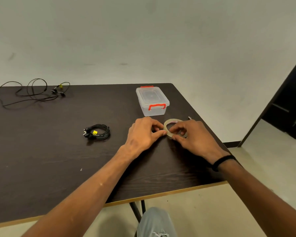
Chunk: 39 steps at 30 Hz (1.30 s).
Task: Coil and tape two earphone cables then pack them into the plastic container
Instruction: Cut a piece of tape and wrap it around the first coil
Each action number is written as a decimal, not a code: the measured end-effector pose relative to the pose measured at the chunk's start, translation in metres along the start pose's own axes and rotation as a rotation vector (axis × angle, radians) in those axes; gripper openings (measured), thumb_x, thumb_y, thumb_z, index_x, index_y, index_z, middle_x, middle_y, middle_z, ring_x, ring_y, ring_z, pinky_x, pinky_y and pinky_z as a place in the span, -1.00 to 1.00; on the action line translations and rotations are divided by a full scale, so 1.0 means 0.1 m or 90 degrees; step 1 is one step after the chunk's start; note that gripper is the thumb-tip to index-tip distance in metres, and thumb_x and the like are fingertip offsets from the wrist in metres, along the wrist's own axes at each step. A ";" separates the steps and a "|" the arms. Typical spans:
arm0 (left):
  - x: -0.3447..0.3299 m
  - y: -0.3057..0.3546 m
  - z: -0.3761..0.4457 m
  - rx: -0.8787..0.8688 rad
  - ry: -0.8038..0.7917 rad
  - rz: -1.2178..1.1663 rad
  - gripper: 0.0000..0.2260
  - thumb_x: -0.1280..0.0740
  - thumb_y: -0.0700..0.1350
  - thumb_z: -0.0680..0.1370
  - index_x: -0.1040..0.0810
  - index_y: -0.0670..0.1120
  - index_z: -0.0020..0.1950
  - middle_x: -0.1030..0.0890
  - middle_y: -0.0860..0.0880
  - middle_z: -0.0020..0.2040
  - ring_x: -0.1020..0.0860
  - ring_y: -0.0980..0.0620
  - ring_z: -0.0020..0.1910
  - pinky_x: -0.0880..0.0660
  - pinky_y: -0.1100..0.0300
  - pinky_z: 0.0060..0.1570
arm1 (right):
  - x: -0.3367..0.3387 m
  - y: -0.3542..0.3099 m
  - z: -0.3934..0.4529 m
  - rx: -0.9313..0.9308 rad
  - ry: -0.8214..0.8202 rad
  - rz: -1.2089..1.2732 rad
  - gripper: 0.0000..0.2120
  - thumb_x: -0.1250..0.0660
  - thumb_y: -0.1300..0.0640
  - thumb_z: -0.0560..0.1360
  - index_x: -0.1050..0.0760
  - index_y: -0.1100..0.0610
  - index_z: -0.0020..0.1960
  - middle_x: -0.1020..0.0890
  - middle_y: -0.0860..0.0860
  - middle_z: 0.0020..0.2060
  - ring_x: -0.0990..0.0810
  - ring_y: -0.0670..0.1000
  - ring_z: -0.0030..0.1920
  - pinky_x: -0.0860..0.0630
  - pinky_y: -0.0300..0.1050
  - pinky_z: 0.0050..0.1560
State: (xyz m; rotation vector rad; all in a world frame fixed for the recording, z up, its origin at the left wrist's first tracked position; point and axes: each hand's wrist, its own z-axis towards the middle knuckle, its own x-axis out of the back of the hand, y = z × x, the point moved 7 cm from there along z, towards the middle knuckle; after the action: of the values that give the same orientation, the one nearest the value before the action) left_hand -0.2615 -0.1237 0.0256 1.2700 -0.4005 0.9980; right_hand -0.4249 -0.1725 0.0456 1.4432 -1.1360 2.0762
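Note:
A roll of clear tape (168, 124) lies on the dark table, right of centre. My right hand (193, 138) holds the roll with curled fingers and thumb. My left hand (143, 134) pinches at the roll's left edge with thumb and forefinger. A coiled black earphone cable (97, 132) with a yellow tag lies to the left of my hands. A second earphone cable (32, 92) sprawls uncoiled at the far left corner. The clear plastic container (152, 100) with red latches stands lidded just beyond the tape.
The dark wooden table (58, 159) ends close to my right hand along its right edge. A small thin object (189, 118) lies past the tape near that edge. A dark doorway (290, 103) opens at the right. My knee (156, 223) shows below the table's front edge.

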 end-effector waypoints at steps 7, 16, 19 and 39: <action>-0.02 0.01 0.01 -0.018 0.009 0.014 -0.88 -0.47 0.07 0.56 -0.74 0.10 0.06 -0.69 0.15 -0.11 -0.57 0.21 -0.20 -0.63 0.13 -0.08 | -0.01 0.07 0.01 -0.014 0.005 0.024 -0.75 -0.53 0.11 0.54 -0.71 -0.05 0.20 -0.72 -0.11 0.13 -0.57 -0.21 -0.07 -0.35 -0.50 -0.11; -0.04 0.00 0.00 -0.008 0.000 0.011 -0.93 -0.43 0.02 0.53 -0.67 0.06 -0.07 -0.64 0.16 -0.21 -0.62 0.17 -0.19 -0.67 0.05 -0.07 | 0.02 0.10 -0.04 -0.027 0.018 0.056 -0.79 -0.53 0.14 0.54 -0.72 -0.05 0.16 -0.68 -0.19 -0.04 -0.57 -0.23 -0.10 -0.34 -0.47 -0.16; -0.03 -0.01 -0.02 -0.008 0.002 0.013 -0.95 -0.42 -0.02 0.54 -0.63 0.04 -0.11 -0.63 0.13 -0.19 -0.61 0.14 -0.20 -0.64 0.10 -0.11 | 0.04 0.09 -0.06 -0.026 0.022 0.049 -0.79 -0.51 0.15 0.56 -0.72 -0.03 0.17 -0.69 -0.15 0.00 -0.56 -0.20 -0.10 -0.35 -0.45 -0.15; 0.24 -0.32 -0.17 0.016 0.075 -0.043 -0.96 -0.44 -0.05 0.59 -0.65 0.01 -0.01 -0.63 0.10 -0.10 -0.60 0.16 -0.21 -0.50 0.40 -0.19 | 0.47 0.65 -0.74 -0.236 0.084 -0.080 -0.77 -0.56 -0.14 0.48 -0.67 0.00 -0.05 -0.69 -0.08 -0.17 -0.65 -0.06 -0.12 -0.66 -0.04 -0.07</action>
State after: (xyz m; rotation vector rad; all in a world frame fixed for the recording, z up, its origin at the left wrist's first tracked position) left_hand -0.2276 -0.0973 0.0191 1.2329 -0.2536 1.0177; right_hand -0.5333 -0.1611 0.0506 1.1521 -1.2607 1.7355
